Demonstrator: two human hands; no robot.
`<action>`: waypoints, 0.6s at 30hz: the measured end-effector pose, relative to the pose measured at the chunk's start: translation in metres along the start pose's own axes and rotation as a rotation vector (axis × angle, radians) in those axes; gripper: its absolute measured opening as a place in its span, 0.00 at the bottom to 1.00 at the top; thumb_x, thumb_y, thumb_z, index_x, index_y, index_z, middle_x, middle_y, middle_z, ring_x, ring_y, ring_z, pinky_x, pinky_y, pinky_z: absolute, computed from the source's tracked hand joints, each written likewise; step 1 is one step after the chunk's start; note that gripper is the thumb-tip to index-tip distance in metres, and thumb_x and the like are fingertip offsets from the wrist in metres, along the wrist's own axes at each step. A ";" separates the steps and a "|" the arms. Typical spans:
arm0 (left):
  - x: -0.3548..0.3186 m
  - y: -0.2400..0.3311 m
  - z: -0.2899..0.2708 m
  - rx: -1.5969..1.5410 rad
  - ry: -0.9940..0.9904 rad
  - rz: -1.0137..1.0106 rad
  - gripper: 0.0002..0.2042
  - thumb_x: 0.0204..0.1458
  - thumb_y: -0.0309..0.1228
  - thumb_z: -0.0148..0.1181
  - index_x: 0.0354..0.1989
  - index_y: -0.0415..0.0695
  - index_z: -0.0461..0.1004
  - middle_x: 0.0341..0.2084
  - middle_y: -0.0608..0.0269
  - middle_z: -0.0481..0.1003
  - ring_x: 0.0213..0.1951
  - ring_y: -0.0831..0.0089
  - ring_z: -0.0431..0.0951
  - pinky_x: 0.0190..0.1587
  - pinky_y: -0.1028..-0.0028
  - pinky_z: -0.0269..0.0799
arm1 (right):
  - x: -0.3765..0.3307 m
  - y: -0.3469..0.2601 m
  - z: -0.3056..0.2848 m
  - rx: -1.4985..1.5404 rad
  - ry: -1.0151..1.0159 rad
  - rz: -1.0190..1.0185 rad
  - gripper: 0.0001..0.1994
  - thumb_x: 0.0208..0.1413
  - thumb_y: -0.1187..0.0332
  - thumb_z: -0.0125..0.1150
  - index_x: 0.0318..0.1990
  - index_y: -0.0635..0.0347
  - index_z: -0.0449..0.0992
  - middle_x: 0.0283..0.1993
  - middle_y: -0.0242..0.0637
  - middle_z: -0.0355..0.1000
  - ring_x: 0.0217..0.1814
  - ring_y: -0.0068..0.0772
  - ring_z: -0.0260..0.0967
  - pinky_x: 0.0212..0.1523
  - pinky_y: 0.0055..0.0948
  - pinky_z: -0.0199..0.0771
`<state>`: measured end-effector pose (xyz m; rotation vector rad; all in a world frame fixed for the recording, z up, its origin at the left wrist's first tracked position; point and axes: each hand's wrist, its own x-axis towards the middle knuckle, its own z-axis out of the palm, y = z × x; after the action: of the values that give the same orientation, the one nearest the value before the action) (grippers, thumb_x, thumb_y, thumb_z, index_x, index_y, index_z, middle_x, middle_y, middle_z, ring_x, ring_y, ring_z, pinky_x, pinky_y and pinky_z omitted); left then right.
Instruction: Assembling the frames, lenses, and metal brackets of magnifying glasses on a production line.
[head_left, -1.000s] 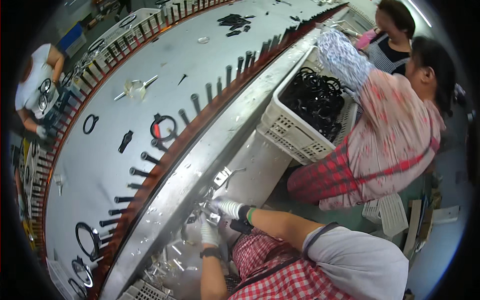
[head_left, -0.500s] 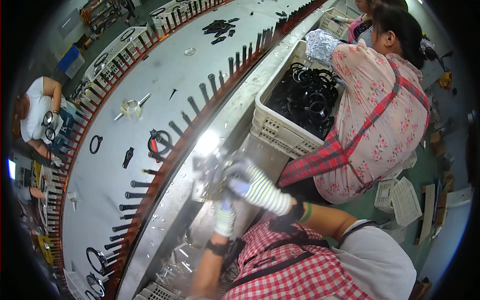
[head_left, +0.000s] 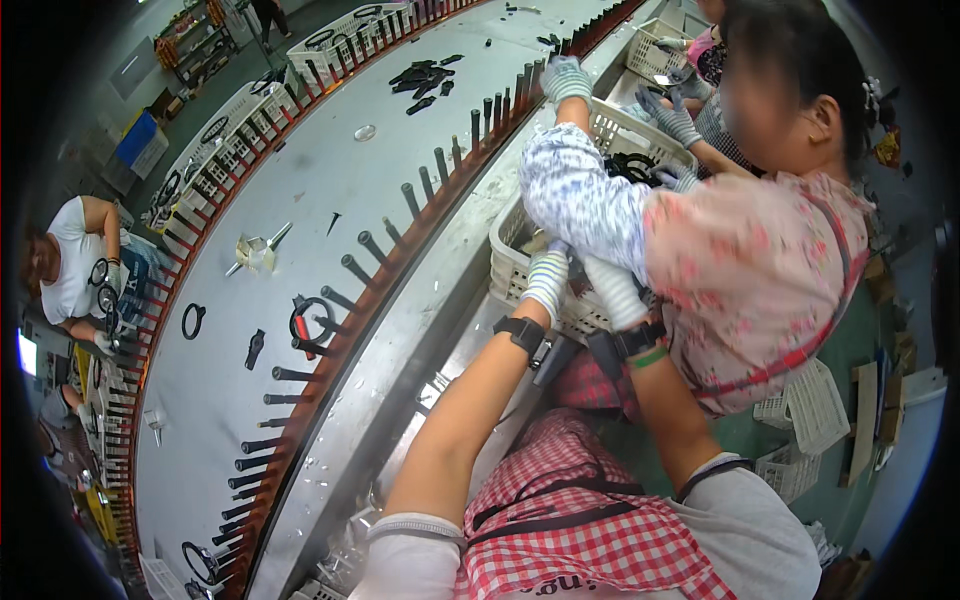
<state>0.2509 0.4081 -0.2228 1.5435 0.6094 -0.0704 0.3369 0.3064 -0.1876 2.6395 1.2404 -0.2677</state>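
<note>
Both gloved hands reach into the white basket (head_left: 520,262) at the tabletop's right edge: left hand (head_left: 547,277) and right hand (head_left: 612,290), partly behind a co-worker's sleeve (head_left: 575,195). Either grip cannot be told.

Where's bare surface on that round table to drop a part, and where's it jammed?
Bare: grey table between the black ring and the pile of black parts. Crowded: peg row along the rim, and the white basket, where both gloved hands, left and right, reach beside a co-worker's sleeve.
</note>
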 end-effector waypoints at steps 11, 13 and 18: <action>0.092 0.311 -0.087 0.921 0.532 0.505 0.20 0.53 0.39 0.53 0.55 0.51 0.72 0.55 0.55 0.70 0.55 0.56 0.72 0.56 0.58 0.68 | 0.039 0.005 0.011 0.312 -0.045 0.293 0.22 0.60 0.56 0.44 0.58 0.54 0.65 0.59 0.45 0.65 0.56 0.45 0.63 0.57 0.42 0.63; 0.079 0.289 -0.113 0.826 0.522 0.378 0.19 0.53 0.37 0.51 0.53 0.49 0.74 0.55 0.53 0.71 0.55 0.56 0.72 0.56 0.58 0.68 | 0.035 -0.010 0.015 0.372 -0.044 0.322 0.22 0.60 0.56 0.45 0.59 0.52 0.65 0.60 0.45 0.64 0.58 0.45 0.62 0.58 0.43 0.61; 0.058 0.219 -0.126 0.908 0.271 0.034 0.20 0.51 0.31 0.52 0.54 0.45 0.73 0.57 0.51 0.68 0.58 0.55 0.69 0.58 0.61 0.67 | 0.042 -0.004 0.014 0.523 -0.025 0.465 0.23 0.58 0.56 0.47 0.60 0.49 0.64 0.63 0.45 0.61 0.63 0.47 0.58 0.61 0.46 0.58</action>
<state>0.3501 0.5581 -0.0369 2.4684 0.8218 -0.1236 0.3596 0.3362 -0.2119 3.2461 0.5625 -0.6058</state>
